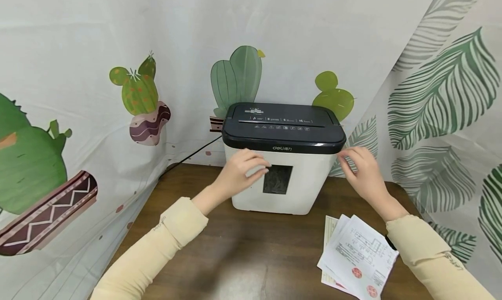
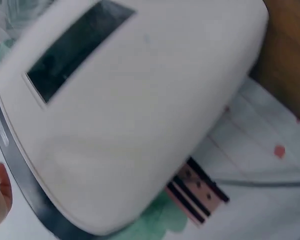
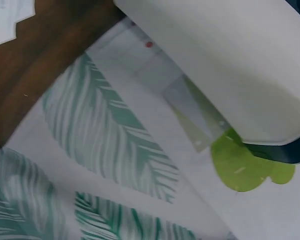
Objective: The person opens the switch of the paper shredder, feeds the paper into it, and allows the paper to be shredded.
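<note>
A paper shredder with a white body, a small dark window and a black top stands on the table. My left hand hovers in front of its body, left of the window, fingers loosely bent and holding nothing. Near the right end of the black top is my right hand, its fingers relaxed; whether they touch the edge I cannot tell. The wrist views show only part of each hand at the frame's edge, beside the shredder.
Several papers with drawings and red stamps lie fanned out on the brown wooden table, under the right forearm. A black power cord runs from behind the shredder to the left. Printed curtains with cacti and leaves hang around the table.
</note>
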A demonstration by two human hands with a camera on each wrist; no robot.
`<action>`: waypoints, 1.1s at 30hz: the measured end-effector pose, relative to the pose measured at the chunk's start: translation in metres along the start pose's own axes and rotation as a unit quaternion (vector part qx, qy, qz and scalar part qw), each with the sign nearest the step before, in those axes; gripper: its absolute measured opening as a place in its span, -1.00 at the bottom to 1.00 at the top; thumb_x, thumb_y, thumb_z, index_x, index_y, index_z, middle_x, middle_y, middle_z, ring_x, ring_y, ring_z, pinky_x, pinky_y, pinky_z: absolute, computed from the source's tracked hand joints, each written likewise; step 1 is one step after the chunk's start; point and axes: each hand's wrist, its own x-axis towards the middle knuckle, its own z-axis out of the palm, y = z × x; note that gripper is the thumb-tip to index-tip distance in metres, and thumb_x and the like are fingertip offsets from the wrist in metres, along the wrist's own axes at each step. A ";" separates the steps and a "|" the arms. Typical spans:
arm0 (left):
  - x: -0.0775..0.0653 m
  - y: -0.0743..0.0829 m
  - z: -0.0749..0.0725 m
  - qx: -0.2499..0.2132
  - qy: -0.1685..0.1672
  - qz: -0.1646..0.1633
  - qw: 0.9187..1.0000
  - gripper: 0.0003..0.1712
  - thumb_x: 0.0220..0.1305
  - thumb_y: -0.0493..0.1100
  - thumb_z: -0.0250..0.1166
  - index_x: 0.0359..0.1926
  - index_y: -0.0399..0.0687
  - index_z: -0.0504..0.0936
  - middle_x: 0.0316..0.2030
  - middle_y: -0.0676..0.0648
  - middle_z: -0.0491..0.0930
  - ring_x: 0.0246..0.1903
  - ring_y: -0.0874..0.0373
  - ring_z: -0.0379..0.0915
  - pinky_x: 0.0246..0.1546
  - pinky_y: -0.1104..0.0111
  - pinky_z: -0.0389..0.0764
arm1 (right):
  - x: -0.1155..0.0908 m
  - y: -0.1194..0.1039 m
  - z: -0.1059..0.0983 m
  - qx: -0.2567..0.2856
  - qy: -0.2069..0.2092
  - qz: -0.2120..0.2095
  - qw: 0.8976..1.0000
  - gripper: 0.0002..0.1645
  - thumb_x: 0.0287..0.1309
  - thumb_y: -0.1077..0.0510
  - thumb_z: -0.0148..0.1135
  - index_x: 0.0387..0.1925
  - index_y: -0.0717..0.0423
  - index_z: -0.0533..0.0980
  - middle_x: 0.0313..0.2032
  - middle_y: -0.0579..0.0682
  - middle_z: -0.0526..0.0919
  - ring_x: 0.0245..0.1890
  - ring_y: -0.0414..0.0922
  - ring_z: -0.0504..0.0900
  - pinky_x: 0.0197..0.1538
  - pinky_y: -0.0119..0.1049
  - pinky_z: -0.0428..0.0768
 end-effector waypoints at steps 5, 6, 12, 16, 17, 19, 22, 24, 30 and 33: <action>-0.016 0.016 0.019 -0.028 -0.025 -0.009 0.999 -0.85 0.09 -0.21 0.40 -0.26 -0.04 0.70 -0.36 0.05 0.65 -0.30 0.22 0.55 -0.18 0.44 0.54 | -0.022 0.010 0.001 -0.019 -0.025 0.010 0.999 -0.83 -0.07 0.51 0.27 -0.36 0.34 0.57 -0.39 0.19 0.60 -0.30 0.11 0.49 -0.15 -0.11 0.36; -0.020 0.019 0.024 -0.036 -0.029 -0.014 0.999 -0.85 0.09 -0.21 0.39 -0.26 -0.04 0.70 -0.36 0.06 0.65 -0.31 0.23 0.56 -0.18 0.46 0.54 | -0.027 0.012 0.001 -0.021 -0.029 0.012 0.999 -0.82 -0.08 0.52 0.28 -0.36 0.34 0.57 -0.39 0.18 0.61 -0.31 0.10 0.49 -0.17 -0.11 0.36; -0.046 0.037 0.058 -0.066 -0.053 -0.041 0.996 -0.87 0.14 -0.20 0.35 -0.25 -0.03 0.68 -0.34 0.09 0.67 -0.30 0.31 0.56 -0.17 0.55 0.51 | -0.057 0.028 0.004 -0.046 -0.058 0.023 0.997 -0.79 -0.14 0.54 0.28 -0.39 0.30 0.55 -0.40 0.15 0.60 -0.37 0.07 0.48 -0.23 -0.09 0.37; -0.061 0.053 0.080 -0.090 -0.067 -0.078 0.991 -0.89 0.16 -0.18 0.34 -0.25 0.01 0.68 -0.33 0.11 0.67 -0.29 0.33 0.55 -0.16 0.58 0.49 | -0.079 0.038 0.006 -0.064 -0.083 0.044 0.993 -0.80 -0.11 0.52 0.29 -0.40 0.29 0.55 -0.42 0.13 0.59 -0.37 0.05 0.49 -0.24 -0.08 0.39; -0.065 0.056 0.086 -0.100 -0.072 -0.093 0.988 -0.88 0.16 -0.18 0.34 -0.24 0.02 0.68 -0.33 0.11 0.67 -0.29 0.33 0.54 -0.16 0.57 0.48 | -0.084 0.040 0.006 -0.068 -0.089 0.052 0.992 -0.81 -0.11 0.52 0.29 -0.40 0.29 0.55 -0.43 0.12 0.59 -0.38 0.04 0.48 -0.24 -0.09 0.39; -0.072 0.061 0.097 -0.121 -0.081 -0.127 0.981 -0.88 0.17 -0.17 0.33 -0.23 0.04 0.68 -0.34 0.10 0.67 -0.30 0.33 0.53 -0.21 0.56 0.48 | -0.093 0.045 0.006 -0.069 -0.101 0.072 0.990 -0.82 -0.09 0.50 0.29 -0.39 0.29 0.54 -0.43 0.13 0.59 -0.38 0.04 0.48 -0.26 -0.08 0.39; -0.082 0.064 0.114 -0.147 -0.092 -0.180 0.968 -0.85 0.19 -0.15 0.32 -0.19 0.03 0.67 -0.33 0.06 0.68 -0.29 0.31 0.53 -0.29 0.49 0.50 | -0.107 0.053 0.006 -0.067 -0.118 0.105 0.985 -0.85 -0.05 0.48 0.28 -0.38 0.29 0.54 -0.41 0.14 0.60 -0.36 0.07 0.50 -0.25 -0.04 0.41; -0.089 0.065 0.126 -0.149 -0.104 -0.207 0.961 -0.83 0.22 -0.13 0.30 -0.16 0.02 0.66 -0.31 0.05 0.68 -0.29 0.30 0.53 -0.32 0.50 0.50 | -0.116 0.059 0.005 -0.068 -0.129 0.127 0.981 -0.87 -0.03 0.46 0.27 -0.38 0.30 0.55 -0.41 0.15 0.60 -0.35 0.08 0.51 -0.25 -0.02 0.42; -0.113 0.069 0.158 -0.123 -0.184 -0.239 0.946 -0.77 0.23 -0.09 0.28 -0.09 0.05 0.64 -0.28 0.09 0.64 -0.25 0.30 0.54 -0.23 0.58 0.47 | -0.145 0.079 0.002 -0.066 -0.178 0.184 0.964 -0.91 -0.01 0.44 0.25 -0.39 0.32 0.55 -0.42 0.17 0.61 -0.38 0.10 0.54 -0.31 0.01 0.45; -0.122 0.074 0.171 -0.125 -0.221 -0.243 0.936 -0.77 0.22 -0.13 0.29 -0.08 0.04 0.63 -0.27 0.07 0.64 -0.24 0.30 0.55 -0.21 0.58 0.48 | -0.161 0.087 -0.001 -0.048 -0.226 0.228 0.946 -0.94 0.05 0.41 0.20 -0.36 0.34 0.54 -0.39 0.21 0.62 -0.37 0.12 0.56 -0.29 0.03 0.49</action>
